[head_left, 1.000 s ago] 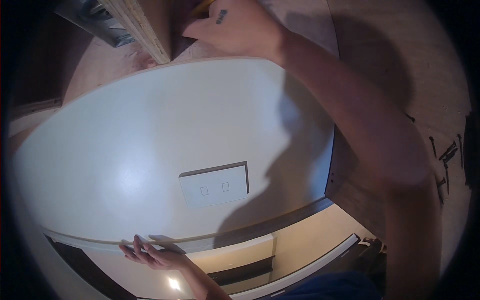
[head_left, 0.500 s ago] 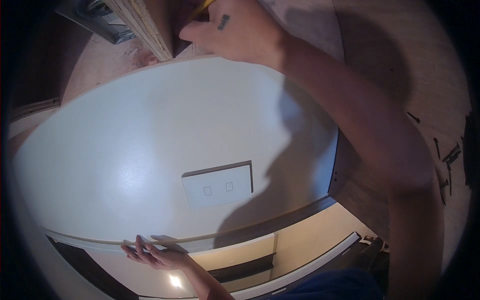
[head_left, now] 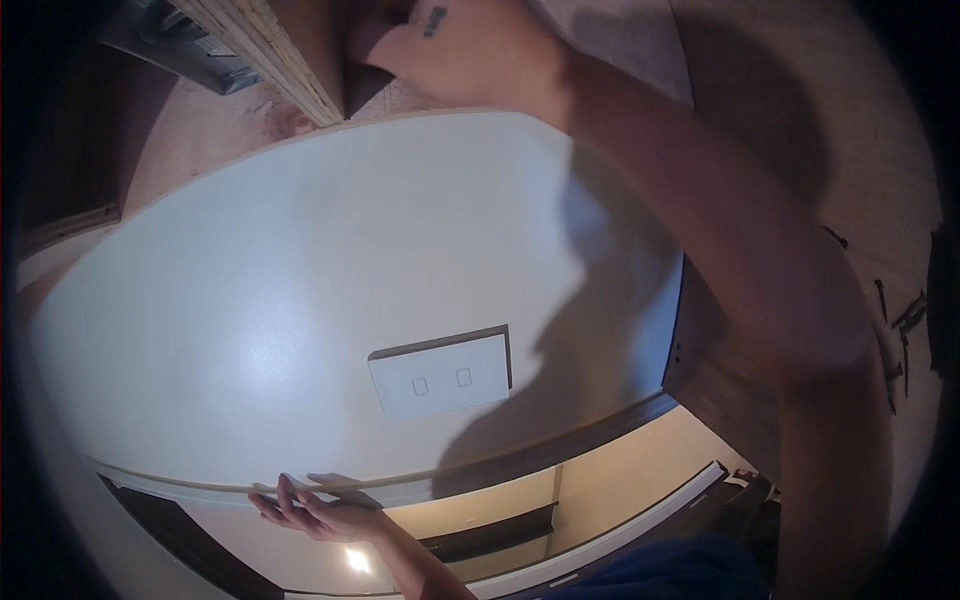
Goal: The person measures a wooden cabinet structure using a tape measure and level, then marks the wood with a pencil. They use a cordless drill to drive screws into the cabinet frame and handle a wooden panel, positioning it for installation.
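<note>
A white wall panel (head_left: 230, 280) with a rectangular two-button switch plate (head_left: 440, 377) fills the middle of the view. My left hand (head_left: 325, 518) is low on the left, fingers apart and their tips against the panel's lower edge. Above the panel's top edge is my right hand (head_left: 475, 50), with a dark mark on its back. It appears curled beside an upright plywood board (head_left: 275, 55); its fingers are partly cut off and in shadow, so what they hold is hidden.
Several dark screws (head_left: 905, 315) lie on the wooden surface (head_left: 760, 90) at the right. A grey metal box (head_left: 185, 50) is at the upper left beyond the plywood. Below the panel, a lit opening (head_left: 600, 465) shows. Blue clothing (head_left: 660, 570) is at the bottom.
My right hand has shifted slightly up and left, and the thin yellow thing seen at its fingers no longer shows. My left hand stays at the panel's lower edge.
</note>
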### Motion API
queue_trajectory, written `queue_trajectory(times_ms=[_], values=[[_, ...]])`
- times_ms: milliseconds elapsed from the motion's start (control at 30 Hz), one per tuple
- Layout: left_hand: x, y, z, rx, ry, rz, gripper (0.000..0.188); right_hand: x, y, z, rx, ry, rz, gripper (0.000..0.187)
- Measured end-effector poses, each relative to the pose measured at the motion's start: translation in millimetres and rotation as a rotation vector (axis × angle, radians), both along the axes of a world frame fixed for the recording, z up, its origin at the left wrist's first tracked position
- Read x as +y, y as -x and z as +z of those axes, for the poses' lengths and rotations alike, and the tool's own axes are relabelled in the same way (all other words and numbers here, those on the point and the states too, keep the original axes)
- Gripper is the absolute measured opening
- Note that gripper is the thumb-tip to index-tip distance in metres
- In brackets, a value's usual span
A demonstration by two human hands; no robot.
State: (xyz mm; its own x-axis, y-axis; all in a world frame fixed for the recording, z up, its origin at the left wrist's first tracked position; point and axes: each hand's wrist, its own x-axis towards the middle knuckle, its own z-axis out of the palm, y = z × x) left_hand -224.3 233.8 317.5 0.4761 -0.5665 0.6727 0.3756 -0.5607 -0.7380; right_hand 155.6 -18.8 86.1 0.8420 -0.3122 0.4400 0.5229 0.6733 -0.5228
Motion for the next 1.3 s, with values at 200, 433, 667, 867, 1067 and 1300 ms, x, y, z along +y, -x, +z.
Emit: queue_trajectory(times_ms=[200, 433, 667, 867, 1067, 1300], values=[[-10, -2, -1, 0.009, 0.071, -0.007, 0.042, -12, 32, -19, -0.103, 0.037, -0.094, 0.028], [-12, -13, -7, -0.005, 0.192, -0.098, 0.043, -50, -71, -24, 0.168, -0.325, 0.008, 0.022], [-4, 1, 0, -0.012, 0.170, -0.057, 0.050, -60, -195, -9, -0.232, -0.380, -0.015, 0.028], [1, -1, 4, 0.026, 0.121, -0.049, 0.054, -68, -221, -8, -0.007, 0.003, -0.368, 0.027], [1, 18, 16, 0.050, 0.092, 0.020, 0.053, -60, -194, 13, -0.026, -0.118, -0.199, 0.025], [-1, -2, 3, 0.040, 0.129, -0.086, 0.054, -67, -230, -4, -0.226, 0.030, -0.215, 0.028]])
